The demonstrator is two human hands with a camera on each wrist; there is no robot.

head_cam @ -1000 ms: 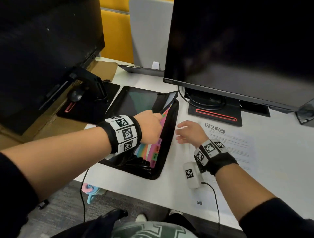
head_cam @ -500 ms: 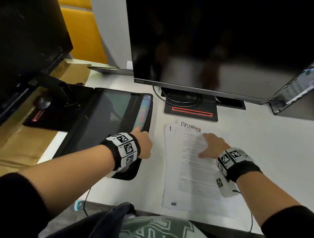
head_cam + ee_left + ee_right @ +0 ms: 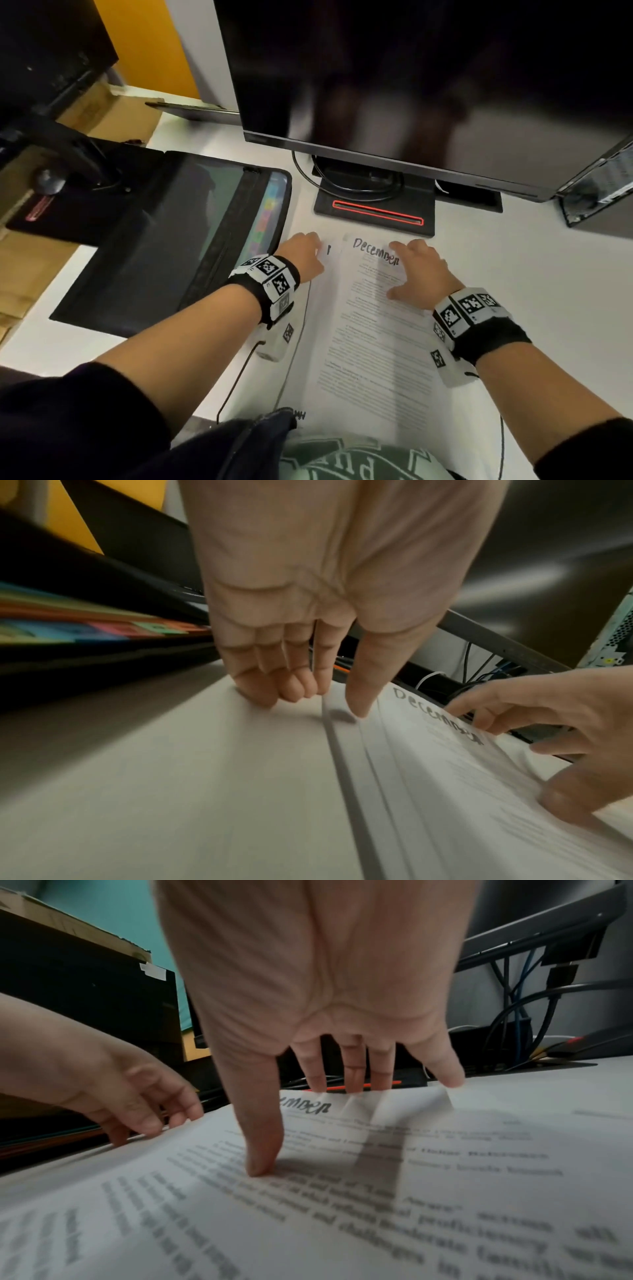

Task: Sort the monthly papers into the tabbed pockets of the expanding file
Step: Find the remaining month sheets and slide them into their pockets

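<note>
A stack of printed papers (image 3: 370, 346) lies on the white desk, its top sheet headed "December" (image 3: 375, 255). My right hand (image 3: 416, 270) lies spread on that top sheet, fingertips at its far edge, which is slightly lifted (image 3: 394, 1102), and thumb (image 3: 262, 1153) pressing the text. My left hand (image 3: 305, 255) rests at the stack's far left corner, fingertips (image 3: 274, 693) on the desk and thumb over the offset lower sheets (image 3: 346, 718). The black expanding file (image 3: 178, 240) lies to the left, with its coloured tabs (image 3: 267, 219) showing along the right side.
A monitor (image 3: 411, 75) on a black stand (image 3: 375, 205) rises just beyond the papers. A second monitor's arm and base (image 3: 65, 192) sit at far left by a cardboard box (image 3: 113, 113). A computer case (image 3: 596, 192) stands at right. Wrist-camera cables run along the desk's near edge.
My left hand left the file and moved right to the paper stack's corner. My right hand slid up the top sheet toward its far edge. The file's open pockets have flattened.
</note>
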